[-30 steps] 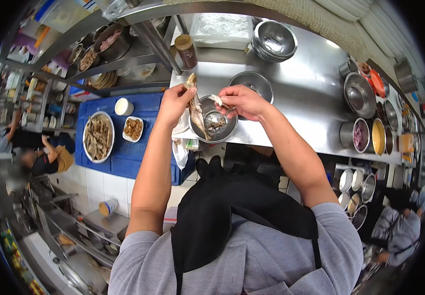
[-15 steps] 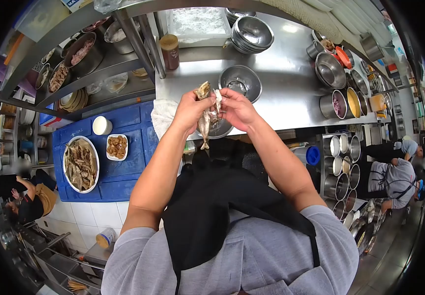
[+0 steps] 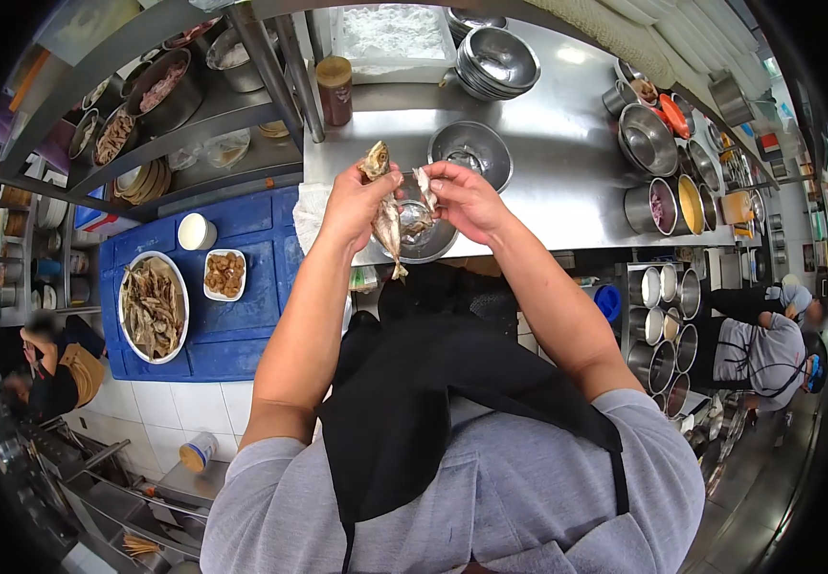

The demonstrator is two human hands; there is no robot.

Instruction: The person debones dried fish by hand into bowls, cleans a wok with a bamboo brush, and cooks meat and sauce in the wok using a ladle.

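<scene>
My left hand (image 3: 358, 203) is closed around a small whole fish (image 3: 387, 228), its head up and its tail hanging down past my fingers. Just to the right, my right hand (image 3: 467, 199) pinches a pale strip of fish flesh (image 3: 425, 189), apart from the fish. Beneath both hands is a metal bowl (image 3: 436, 247) with fish scraps in it. Behind it on the steel counter stands another metal bowl (image 3: 497, 163), with something at its bottom that I cannot make out.
On the blue surface (image 3: 242, 330) to the left are a white bowl of fish (image 3: 184, 330), a dish of brown pieces (image 3: 226, 275) and a white tub (image 3: 197, 232). A lidded jar (image 3: 335, 93) and stacked bowls (image 3: 496, 65) stand at the back. Co-workers (image 3: 763, 349) are at both sides.
My left hand has shifted left with the fish, and the gap to my right hand has widened. The pale flesh in my right hand is now clear of the fish.
</scene>
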